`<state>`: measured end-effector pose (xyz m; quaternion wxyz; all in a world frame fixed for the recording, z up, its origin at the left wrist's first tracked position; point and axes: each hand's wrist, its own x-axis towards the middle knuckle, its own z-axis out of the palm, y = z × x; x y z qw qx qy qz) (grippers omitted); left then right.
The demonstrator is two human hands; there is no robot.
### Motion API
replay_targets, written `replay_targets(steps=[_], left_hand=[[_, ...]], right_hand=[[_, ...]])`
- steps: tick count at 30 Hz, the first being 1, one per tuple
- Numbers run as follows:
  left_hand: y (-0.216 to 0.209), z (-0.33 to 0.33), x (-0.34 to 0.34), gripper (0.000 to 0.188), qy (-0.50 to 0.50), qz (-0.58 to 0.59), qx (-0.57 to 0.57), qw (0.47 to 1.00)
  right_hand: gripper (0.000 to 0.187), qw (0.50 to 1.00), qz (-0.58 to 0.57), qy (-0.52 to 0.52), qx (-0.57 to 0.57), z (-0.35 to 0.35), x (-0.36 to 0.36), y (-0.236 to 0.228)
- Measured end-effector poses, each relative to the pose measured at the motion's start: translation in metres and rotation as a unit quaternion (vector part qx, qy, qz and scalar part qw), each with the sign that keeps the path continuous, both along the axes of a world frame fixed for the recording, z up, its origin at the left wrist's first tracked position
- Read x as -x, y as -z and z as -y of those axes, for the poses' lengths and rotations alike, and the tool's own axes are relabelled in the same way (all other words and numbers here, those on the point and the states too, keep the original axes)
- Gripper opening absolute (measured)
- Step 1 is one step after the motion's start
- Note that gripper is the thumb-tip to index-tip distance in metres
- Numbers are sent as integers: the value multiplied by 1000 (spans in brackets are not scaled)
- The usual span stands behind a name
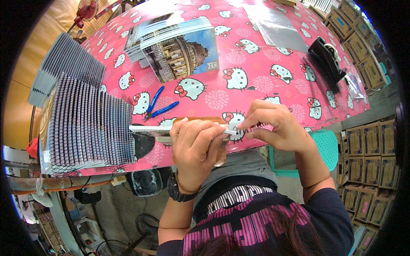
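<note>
My left hand point(198, 141), with a black watch at its wrist, is closed around a thin notebook point(149, 128) held edge-on at the table's near side. Close to the notebook's right end, my right hand point(273, 126) pinches a dark spiral binding coil point(259, 126), partly hidden by the fingers. A brown block or board point(220, 158) shows beneath my left hand. Beyond that hand lie cutting pliers point(158, 104) with blue handles, their jaws toward me.
Tall stacks of spiral-bound notebooks point(89, 123) rise at the left. Farther back sits a pile of notebooks point(183, 53) with a building on the cover. Loose black coils point(322, 68) and clear plastic sheets point(275, 27) lie to the right. A turquoise stool point(324, 149) stands below the table edge.
</note>
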<state>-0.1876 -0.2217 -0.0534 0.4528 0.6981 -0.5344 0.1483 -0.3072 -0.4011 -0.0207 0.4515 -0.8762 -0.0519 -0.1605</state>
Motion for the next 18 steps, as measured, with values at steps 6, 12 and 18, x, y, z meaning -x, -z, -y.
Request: replay_targets(steps=[6,12,18], left_hand=[[8,-8,0,21,4,36,-2,999],[22,-12,1,21,-11,92,31,995],[31,-16,5,23,-28,108,40,993]], right_hand=[[22,999,12,-20,31,1,-3,4],[24,998,12,-35,46,0,-4,0],[21,998,16,-42,45,-5,-2,-1]])
